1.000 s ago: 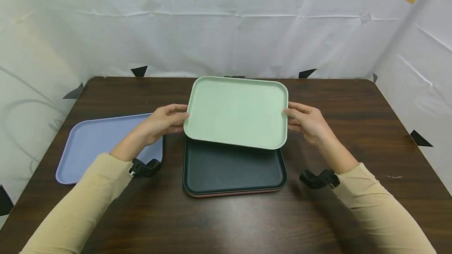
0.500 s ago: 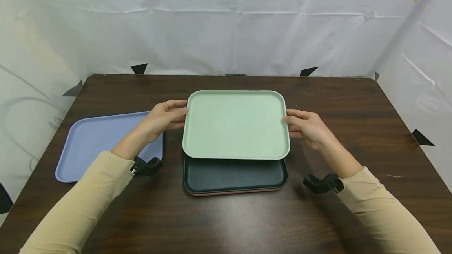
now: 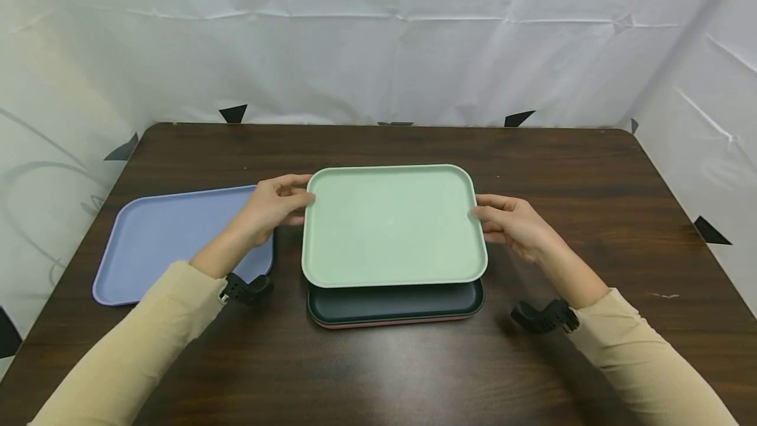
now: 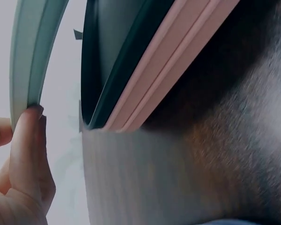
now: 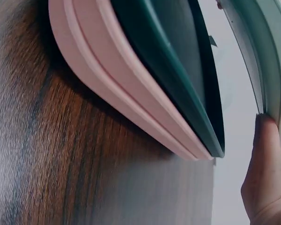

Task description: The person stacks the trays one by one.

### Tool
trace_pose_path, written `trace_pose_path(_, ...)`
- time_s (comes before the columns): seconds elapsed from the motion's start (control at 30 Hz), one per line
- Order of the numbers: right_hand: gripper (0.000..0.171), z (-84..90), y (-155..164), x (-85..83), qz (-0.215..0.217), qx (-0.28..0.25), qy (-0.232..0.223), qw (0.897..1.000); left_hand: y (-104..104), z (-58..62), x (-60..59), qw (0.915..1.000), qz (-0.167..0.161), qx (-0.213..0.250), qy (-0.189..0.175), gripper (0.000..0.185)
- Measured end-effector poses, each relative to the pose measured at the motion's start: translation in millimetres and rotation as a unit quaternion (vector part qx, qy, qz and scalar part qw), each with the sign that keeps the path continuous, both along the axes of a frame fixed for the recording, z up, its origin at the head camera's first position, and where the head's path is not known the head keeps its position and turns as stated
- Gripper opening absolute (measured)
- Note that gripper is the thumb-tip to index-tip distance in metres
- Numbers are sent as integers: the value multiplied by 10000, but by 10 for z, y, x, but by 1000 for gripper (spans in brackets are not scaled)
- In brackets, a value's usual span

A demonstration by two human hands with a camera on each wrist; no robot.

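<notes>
Between my two hands a light green tray (image 3: 393, 225) is held up over a stack of trays. My left hand (image 3: 269, 208) pinches its left edge, thumb on top; my right hand (image 3: 514, 223) pinches the right edge the same way. Both wrist views show a gap of air between the green tray and the stack. Below it lies a dark green tray (image 3: 396, 303), mostly covered in the head view. Under that one, pink trays (image 5: 98, 61) show their rims in the wrist views.
On the left of the brown wooden table (image 3: 378, 373) lies a blue tray (image 3: 171, 238), partly behind my left forearm. White sheeting (image 3: 384, 64) with yellow and black triangles hangs behind and at the sides of the table.
The light green tray has come down toward me over the stack and turned level, covering more of the dark green tray. Both hands have kept their pinch on it.
</notes>
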State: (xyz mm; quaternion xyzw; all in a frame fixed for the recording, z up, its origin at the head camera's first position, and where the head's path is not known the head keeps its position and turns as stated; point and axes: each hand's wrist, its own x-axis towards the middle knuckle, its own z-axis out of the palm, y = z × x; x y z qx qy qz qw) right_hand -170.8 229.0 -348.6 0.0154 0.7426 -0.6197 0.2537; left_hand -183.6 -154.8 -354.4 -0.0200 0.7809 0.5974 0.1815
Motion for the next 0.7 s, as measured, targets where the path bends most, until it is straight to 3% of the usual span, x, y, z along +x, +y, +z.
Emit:
trace_pose_path(0.43,59,-2,56,-19,504,549,187,9970,89,-71,148,9988,433,-37,229,48)
trace_pose_path(0.7,60,-7,63,-29,516,520,275,9969,105,-73,199,9990,329,-165,260,48)
